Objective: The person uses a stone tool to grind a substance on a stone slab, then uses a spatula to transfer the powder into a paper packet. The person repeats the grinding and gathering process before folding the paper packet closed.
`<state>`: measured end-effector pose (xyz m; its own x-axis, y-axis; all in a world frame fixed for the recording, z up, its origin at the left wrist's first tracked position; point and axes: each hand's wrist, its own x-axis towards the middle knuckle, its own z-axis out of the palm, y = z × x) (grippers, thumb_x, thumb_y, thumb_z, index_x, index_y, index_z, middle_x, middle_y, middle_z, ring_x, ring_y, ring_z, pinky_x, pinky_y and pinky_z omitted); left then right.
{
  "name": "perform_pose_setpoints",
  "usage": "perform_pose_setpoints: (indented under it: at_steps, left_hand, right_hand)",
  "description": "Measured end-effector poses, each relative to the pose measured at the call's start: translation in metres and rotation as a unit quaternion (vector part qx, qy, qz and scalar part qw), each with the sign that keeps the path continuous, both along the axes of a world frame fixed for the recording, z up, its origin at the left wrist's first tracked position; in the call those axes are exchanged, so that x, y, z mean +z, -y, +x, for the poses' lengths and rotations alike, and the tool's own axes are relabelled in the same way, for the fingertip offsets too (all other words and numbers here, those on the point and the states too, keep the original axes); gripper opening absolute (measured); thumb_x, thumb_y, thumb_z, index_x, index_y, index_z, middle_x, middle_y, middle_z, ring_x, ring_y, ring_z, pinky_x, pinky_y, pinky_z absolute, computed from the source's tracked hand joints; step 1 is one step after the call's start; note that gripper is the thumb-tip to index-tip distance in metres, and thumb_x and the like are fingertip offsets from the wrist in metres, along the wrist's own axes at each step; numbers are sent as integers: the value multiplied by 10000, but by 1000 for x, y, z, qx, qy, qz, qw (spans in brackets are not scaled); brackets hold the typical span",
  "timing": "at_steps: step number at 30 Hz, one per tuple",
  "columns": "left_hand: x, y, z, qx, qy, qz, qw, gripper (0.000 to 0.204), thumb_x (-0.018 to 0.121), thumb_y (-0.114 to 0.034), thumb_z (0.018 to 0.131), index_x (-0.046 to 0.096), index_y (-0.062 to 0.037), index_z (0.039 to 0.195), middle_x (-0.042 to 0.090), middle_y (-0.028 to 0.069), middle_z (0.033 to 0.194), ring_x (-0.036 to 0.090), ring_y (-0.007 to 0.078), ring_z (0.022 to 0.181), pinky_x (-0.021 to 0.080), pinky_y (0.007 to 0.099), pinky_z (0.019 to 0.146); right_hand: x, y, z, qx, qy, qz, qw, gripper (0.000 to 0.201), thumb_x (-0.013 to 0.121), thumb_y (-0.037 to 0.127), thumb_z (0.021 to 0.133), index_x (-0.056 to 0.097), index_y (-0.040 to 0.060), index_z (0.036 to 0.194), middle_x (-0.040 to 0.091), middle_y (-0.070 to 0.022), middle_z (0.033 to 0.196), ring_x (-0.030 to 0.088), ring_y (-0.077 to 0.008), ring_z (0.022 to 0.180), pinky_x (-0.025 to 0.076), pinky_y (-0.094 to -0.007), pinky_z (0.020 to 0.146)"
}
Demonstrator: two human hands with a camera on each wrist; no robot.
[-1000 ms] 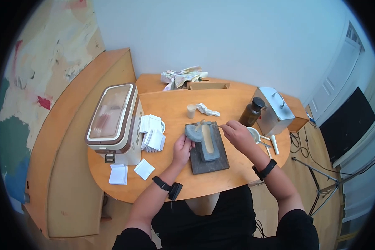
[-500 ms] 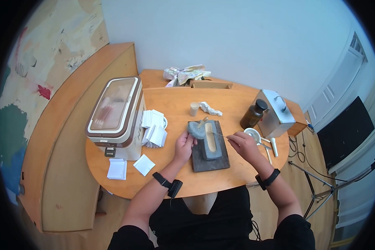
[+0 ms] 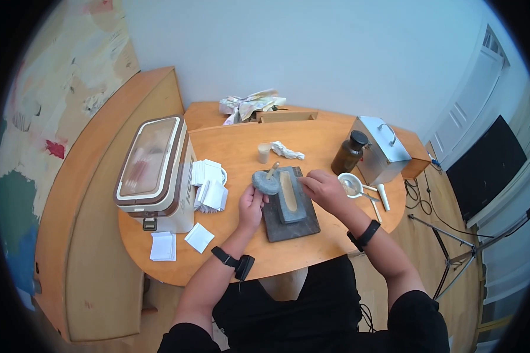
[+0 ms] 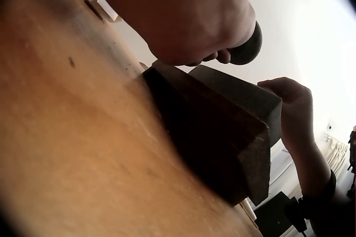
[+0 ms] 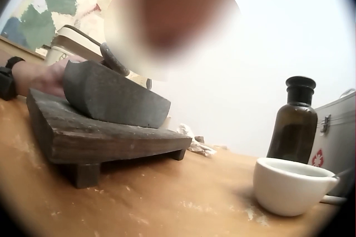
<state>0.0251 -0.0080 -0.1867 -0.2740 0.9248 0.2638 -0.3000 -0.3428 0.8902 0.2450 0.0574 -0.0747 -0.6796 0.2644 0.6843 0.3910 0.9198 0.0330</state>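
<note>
My left hand (image 3: 251,207) grips a round grey stone wheel (image 3: 265,185), tilted beside a long stone grinding trough (image 3: 293,216). A short wooden handle (image 3: 273,169) sticks out of the wheel. Pale powder (image 3: 287,191) lines the trough's hollow. Under the trough is a dark wooden stand (image 3: 291,232); its short legs show in the right wrist view. At the trough's right side, my right hand (image 3: 325,189) pinches a thin stick, mostly hidden by the fingers. In the right wrist view that hand is blurred above the trough (image 5: 114,95).
Right of the stand are a white mortar (image 5: 289,187), a white pestle (image 3: 383,197), a dark bottle (image 3: 347,156) and a metal case (image 3: 383,153). Folded papers (image 3: 211,188) and a lidded box (image 3: 153,170) stand left. Behind are a small cup (image 3: 264,153) and crumpled tissue (image 3: 287,151).
My right hand drew back from the trough, showing the thin stick, then came in close to it again. My left hand still holds the wheel at the trough's left side. The view shifted slightly.
</note>
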Motion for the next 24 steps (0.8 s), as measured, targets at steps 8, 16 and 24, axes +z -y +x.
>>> perform_pose_setpoints:
  at_steps: [8,16,24]
  left_hand:
    - [-6,-2,-3,-5,-13,15,1000,205,507,-258,1108,622,-89,1119,605,-38,812,441,15,638,329,169,566]
    - [-4,-3,-3,-10,-13,23,1000,206,506,-243,1108,629,-79,1123,607,-31,803,449,21,645,348,180,576]
    - [-2,0,1,-6,-5,7,1000,207,496,-203,1106,632,-54,1061,595,-25,803,434,31,654,346,192,598]
  right_hand:
    - [1,26,15,31,47,-25,998,153,788,60,808,710,40,938,641,-68,825,662,-242,756,546,-361,631]
    - [2,1,10,12,15,4,1000,162,789,59,802,706,41,941,649,-69,846,665,-248,791,544,-366,649]
    - [-2,13,14,30,47,-42,998,175,782,57,793,700,37,946,627,-83,832,651,-264,771,541,-375,651]
